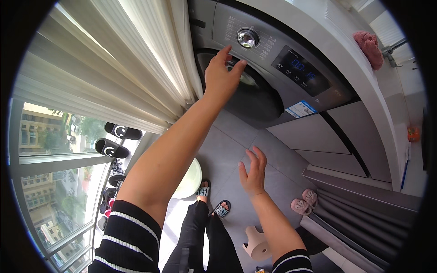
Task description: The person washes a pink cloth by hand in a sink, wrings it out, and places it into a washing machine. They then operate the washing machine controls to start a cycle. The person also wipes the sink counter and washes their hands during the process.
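Observation:
A grey front-loading washing machine (291,50) fills the upper middle, with a silver dial (247,37), a dark lit display (300,69) and a round dark door (255,93). My left hand (221,73) reaches up to the door's upper left rim, just below the dial, fingers spread and touching it. My right hand (252,170) hangs lower over the grey floor, fingers apart and holding nothing.
Pale curtains (123,59) hang at the left beside a large window (54,191). Black slippers (116,139) sit on the sill. A white basin (190,179), pink slippers (304,202) and a small beige stool (257,243) lie on the floor. A pink cloth (369,48) rests on the machine's top.

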Action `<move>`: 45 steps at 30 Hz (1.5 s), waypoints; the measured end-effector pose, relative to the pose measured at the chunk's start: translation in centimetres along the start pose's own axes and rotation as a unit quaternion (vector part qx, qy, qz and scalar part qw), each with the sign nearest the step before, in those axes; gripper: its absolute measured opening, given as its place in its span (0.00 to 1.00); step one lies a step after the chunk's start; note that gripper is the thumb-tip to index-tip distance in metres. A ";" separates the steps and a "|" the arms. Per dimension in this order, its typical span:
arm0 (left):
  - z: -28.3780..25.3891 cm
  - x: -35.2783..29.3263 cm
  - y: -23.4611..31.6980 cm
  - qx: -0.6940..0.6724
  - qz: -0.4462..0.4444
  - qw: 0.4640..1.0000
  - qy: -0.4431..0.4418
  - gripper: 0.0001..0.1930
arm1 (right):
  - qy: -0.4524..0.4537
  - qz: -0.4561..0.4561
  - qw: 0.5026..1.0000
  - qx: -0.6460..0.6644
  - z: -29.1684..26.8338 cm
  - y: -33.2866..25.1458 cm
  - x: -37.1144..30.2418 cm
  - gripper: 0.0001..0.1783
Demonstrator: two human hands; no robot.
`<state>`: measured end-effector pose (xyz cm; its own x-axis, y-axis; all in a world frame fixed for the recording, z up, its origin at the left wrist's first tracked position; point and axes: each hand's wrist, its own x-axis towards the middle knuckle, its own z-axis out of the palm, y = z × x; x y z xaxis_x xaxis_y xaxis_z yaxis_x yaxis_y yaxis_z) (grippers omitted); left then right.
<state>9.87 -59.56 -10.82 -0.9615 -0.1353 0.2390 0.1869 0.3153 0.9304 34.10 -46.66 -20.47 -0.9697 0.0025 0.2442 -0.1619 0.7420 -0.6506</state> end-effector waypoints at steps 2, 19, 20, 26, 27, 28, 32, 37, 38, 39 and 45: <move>0.3 0.9 -0.1 0.010 0.006 1.000 0.000 0.31 | -0.025 0.021 0.999 0.027 2.2 -1.0 -0.7 0.26; 2.5 3.9 1.2 -0.002 -0.058 0.998 0.003 0.35 | -0.096 0.207 0.973 0.041 3.4 0.0 -5.7 0.26; 2.6 4.1 1.2 0.001 -0.058 0.998 0.007 0.35 | -0.098 0.212 0.972 0.039 3.4 0.0 -5.9 0.26; 3.0 4.5 1.4 0.002 -0.072 0.997 0.023 0.35 | -0.109 0.227 0.966 0.051 3.4 -0.2 -6.4 0.25; 3.0 4.5 1.6 0.006 -0.075 0.997 0.026 0.35 | -0.110 0.227 0.966 0.052 3.5 -0.2 -6.5 0.25; 3.0 4.5 1.6 0.002 -0.080 0.996 0.025 0.35 | -0.110 0.227 0.966 0.053 3.5 -0.2 -6.5 0.25; 2.7 4.7 1.8 0.002 -0.084 0.996 0.029 0.35 | -0.112 0.219 0.968 0.046 3.8 -0.3 -6.5 0.25; 2.2 5.0 2.3 0.017 -0.078 0.996 0.029 0.34 | -0.116 0.227 0.965 0.056 4.5 -0.4 -6.1 0.26; 2.2 5.1 2.2 0.015 -0.077 0.997 0.027 0.34 | -0.115 0.221 0.967 0.055 4.7 -0.4 -6.1 0.26; 2.2 5.2 2.1 0.014 -0.076 0.997 0.026 0.34 | -0.118 0.221 0.966 0.057 4.8 -0.5 -6.0 0.26; 2.2 5.3 2.4 0.061 -0.053 0.996 0.032 0.35 | -0.126 0.229 0.964 0.055 5.0 -0.7 -5.6 0.27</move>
<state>4.80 -57.48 -7.97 -0.9590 -0.2320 0.1628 0.0563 0.4070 0.9117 38.77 -50.58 -24.99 -0.9552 0.1404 -0.2604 0.2894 0.6267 -0.7236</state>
